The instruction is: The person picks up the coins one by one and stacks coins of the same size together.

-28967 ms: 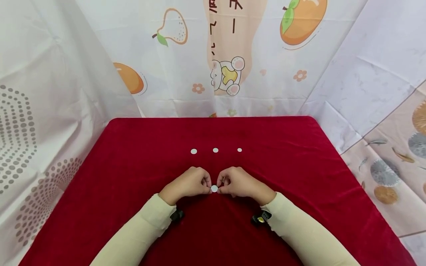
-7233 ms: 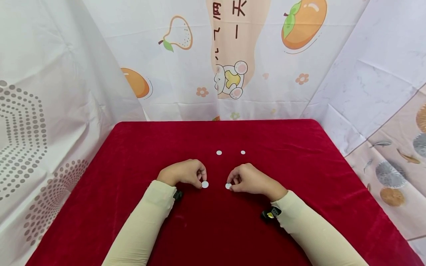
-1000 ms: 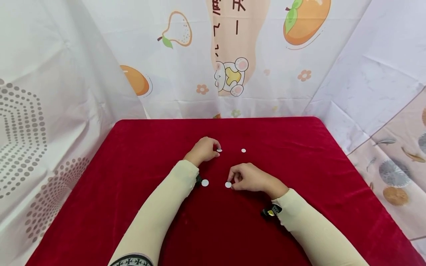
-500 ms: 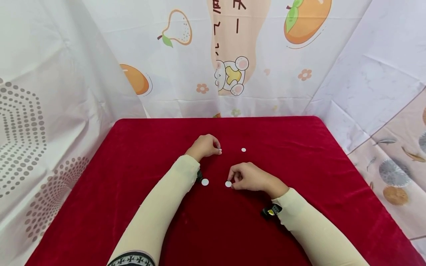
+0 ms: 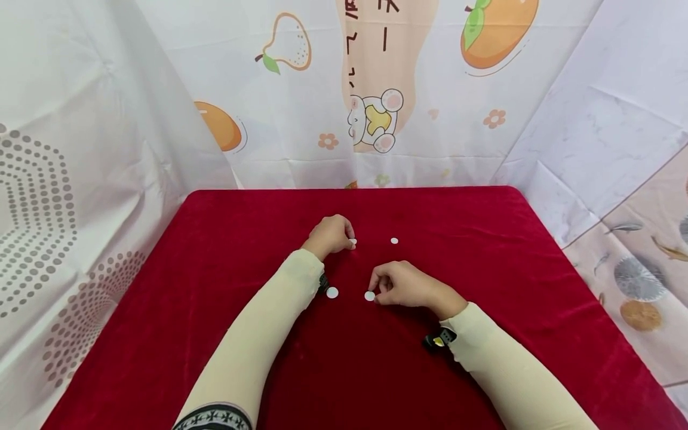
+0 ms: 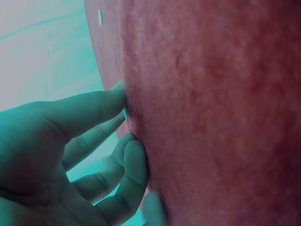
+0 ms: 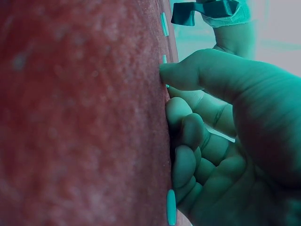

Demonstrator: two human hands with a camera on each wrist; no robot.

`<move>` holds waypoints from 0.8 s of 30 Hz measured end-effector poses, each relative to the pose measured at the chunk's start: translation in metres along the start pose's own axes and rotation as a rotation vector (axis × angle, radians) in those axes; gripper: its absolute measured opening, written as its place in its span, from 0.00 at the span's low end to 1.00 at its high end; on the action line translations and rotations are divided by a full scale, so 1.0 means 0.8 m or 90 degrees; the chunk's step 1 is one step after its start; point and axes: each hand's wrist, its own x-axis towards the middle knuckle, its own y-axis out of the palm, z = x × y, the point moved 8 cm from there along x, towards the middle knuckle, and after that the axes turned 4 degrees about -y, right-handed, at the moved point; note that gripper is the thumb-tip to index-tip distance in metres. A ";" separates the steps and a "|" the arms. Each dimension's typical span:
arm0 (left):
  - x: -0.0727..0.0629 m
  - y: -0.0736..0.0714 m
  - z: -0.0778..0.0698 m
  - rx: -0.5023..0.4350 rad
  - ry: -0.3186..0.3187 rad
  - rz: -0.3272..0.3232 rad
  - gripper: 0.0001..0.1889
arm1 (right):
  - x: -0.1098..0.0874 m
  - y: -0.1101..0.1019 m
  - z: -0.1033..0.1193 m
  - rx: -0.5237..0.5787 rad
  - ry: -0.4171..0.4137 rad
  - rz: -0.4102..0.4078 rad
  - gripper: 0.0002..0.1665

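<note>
On the red velvety surface (image 5: 457, 233), we see a small round white disc (image 5: 353, 241) in the pinched fingers of the left hand (image 5: 332, 233), a second disc (image 5: 369, 296) pinched by the right hand (image 5: 404, 283), a third disc (image 5: 332, 292) seemingly placed nearby, a fourth disc (image 5: 395, 240) untouched farther out.

Four white discs total, by my count: one disc (image 5: 353, 242) at the left fingers (image 5: 349, 228), another disc (image 5: 369, 296) at the right fingers (image 5: 375, 277), and two loose ones, a near disc (image 5: 332, 292) and a far disc (image 5: 395, 240). Right wrist cam only catches three. One red surface (image 5: 322, 364) under it all. Two pale sleeves, left sleeve (image 5: 258, 328) and right sleeve (image 5: 521, 370); two black wrist gadgets, left gadget (image 5: 323, 283) and right gadget (image 5: 447, 335); just one patterned band (image 5: 217, 416). Back curtain (image 5: 301, 107) prints: two big orange fruits (image 5: 219, 126), one outlined pear (image 5: 287, 43), one cartoon animal (image 5: 376, 121), two orange flowers (image 5: 328, 141).
</note>
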 end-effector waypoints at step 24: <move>-0.005 -0.007 0.011 -0.016 -0.023 -0.011 0.10 | 0.000 0.000 -0.001 0.001 0.010 0.001 0.10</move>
